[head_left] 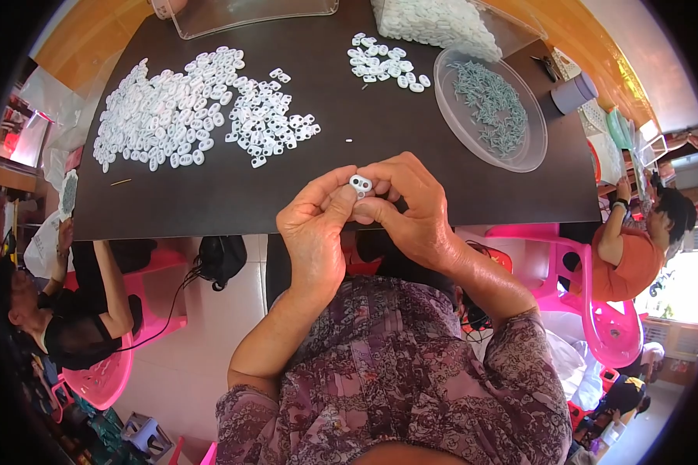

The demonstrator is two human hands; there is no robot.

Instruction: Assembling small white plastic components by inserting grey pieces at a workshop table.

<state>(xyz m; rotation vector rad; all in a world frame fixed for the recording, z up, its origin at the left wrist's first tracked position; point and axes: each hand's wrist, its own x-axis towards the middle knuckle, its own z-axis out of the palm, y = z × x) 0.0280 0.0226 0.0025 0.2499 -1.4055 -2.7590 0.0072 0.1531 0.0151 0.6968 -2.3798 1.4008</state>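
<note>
One white two-holed piece is held between both hands, to the left of the round tray and nearer the body. It is pinched by the thumb and fingers of the left hand and by those of the right hand, seemingly so that it is steadied from two sides, with its holes kept facing up; whether anything else is gripped beneath cannot be told. Slim grey-green pieces are contained by the tray, probably so that they are kept from rolling. Well left of the tray, two white heaps are laid out, a large oval-piece heap and a smaller angular-piece heap, apparently sorted by shape and left within reach. One small cluster of ovals is set left of the tray's far part. One cup is placed just right of the tray; one white bit is left well to its left. Heaped pieces are too crowded to be counted
</note>
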